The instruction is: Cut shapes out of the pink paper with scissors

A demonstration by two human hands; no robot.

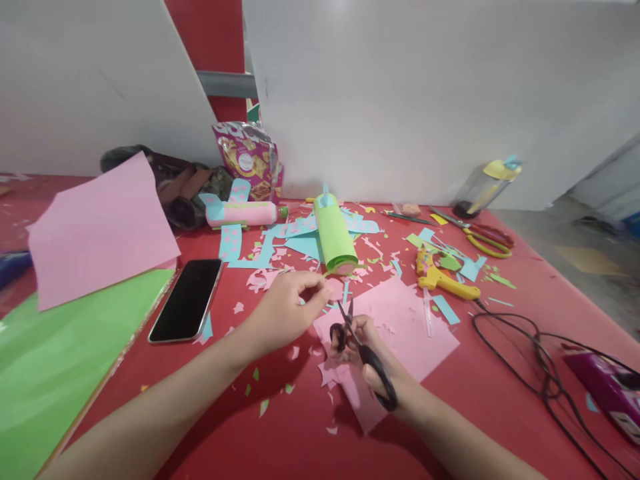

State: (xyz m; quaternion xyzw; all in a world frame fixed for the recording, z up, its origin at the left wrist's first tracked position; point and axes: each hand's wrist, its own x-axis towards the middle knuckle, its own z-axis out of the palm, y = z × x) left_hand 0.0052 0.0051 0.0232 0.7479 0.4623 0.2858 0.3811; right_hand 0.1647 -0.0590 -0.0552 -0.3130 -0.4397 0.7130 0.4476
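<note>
My left hand (295, 303) pinches a small rounded piece of pink paper (335, 289) between thumb and fingers. Black-handled scissors (373, 367) are in my right hand (377, 347), their blades slightly apart and pointing up toward that piece. Just beyond my hands lies a paper airplane with a green rolled body (335, 233) and blue wings. Under my right hand is a cut pink sheet (413, 340). A second paper airplane with a pink body (245, 213) and spotted blue wings lies farther back on the left.
Paper scraps litter the red table (280, 427). A phone (187, 300) and large pink (103, 230) and green sheets (95, 353) lie left. Right are a yellow glue gun (447, 283), its black cord, more scissors (487, 240) and a clear bottle (483, 190). A snack bag (250, 160) stands behind.
</note>
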